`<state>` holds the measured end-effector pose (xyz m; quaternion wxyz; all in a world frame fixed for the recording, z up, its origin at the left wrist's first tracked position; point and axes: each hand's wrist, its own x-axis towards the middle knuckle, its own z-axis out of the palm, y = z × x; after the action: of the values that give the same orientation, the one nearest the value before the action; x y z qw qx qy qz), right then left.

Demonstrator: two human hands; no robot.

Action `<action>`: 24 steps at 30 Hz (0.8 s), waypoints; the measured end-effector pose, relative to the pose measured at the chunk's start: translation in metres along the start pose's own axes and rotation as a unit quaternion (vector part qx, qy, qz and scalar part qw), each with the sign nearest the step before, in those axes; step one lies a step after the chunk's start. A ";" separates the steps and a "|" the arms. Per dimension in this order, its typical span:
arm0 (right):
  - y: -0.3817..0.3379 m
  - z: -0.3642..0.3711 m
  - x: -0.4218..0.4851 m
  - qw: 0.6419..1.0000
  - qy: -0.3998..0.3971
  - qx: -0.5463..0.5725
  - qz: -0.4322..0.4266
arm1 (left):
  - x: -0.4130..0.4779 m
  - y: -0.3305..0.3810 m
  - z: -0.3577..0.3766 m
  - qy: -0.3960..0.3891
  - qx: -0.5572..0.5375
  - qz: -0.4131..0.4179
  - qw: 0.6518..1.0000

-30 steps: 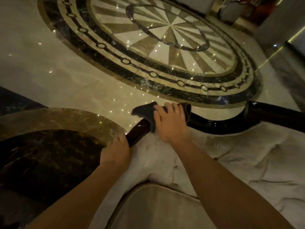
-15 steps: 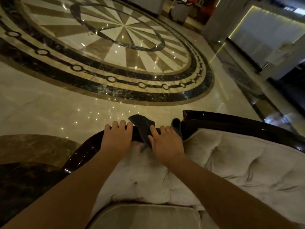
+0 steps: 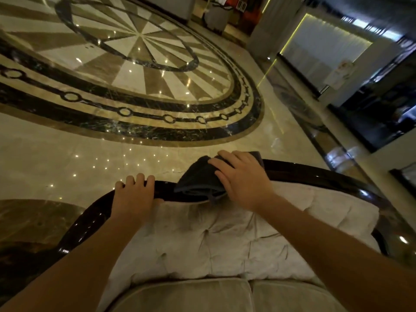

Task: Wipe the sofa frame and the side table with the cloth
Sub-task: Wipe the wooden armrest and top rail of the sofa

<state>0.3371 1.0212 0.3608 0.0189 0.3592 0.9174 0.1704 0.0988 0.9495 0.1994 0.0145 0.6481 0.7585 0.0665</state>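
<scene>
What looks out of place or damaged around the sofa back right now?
Nothing is broken or spilled. The one oddity is grey smudging on the pale tufted upholstery, darkest just below the cloth. The glossy dark frame looks intact; the right hand presses the cloth on it, the left hand grips the rail.

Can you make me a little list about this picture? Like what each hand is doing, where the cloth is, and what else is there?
left hand: gripping the sofa frame, no cloth
right hand: pressing the cloth on the frame
cloth: dark, folded, draped over the top rail
sofa back: pale, tufted padding
side table: dark marble top, lower left, untouched
floor: shiny marble, round pattern
</scene>
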 end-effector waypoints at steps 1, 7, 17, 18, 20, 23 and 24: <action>-0.001 0.005 -0.002 1.000 0.020 0.009 0.021 | 0.003 -0.001 0.001 0.007 0.000 0.002 1.000; 0.049 0.007 -0.047 0.981 0.065 0.052 0.177 | 0.004 -0.004 0.003 0.017 -0.019 0.014 1.000; 0.040 -0.015 0.003 0.939 -0.069 0.169 0.292 | 0.006 0.001 0.003 -0.015 0.030 -0.029 0.999; 0.023 -0.010 0.010 0.956 -0.044 0.129 0.261 | 0.007 0.004 0.001 -0.034 0.051 -0.040 0.997; 0.003 -0.004 0.015 0.971 0.007 0.088 0.223 | 0.011 0.012 -0.011 -0.097 0.062 -0.069 0.991; 0.016 0.004 0.005 0.980 0.052 0.088 0.173 | 0.020 0.044 -0.050 -0.171 -0.003 -0.155 0.973; 0.026 0.008 -0.004 0.980 0.070 0.088 0.164 | 0.026 0.058 -0.068 -0.156 -0.059 -0.165 0.972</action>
<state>0.3578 1.0386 0.3614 -0.1055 0.4924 0.8563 0.1149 0.1444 0.9784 0.2749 0.1814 0.5143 0.8382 0.0054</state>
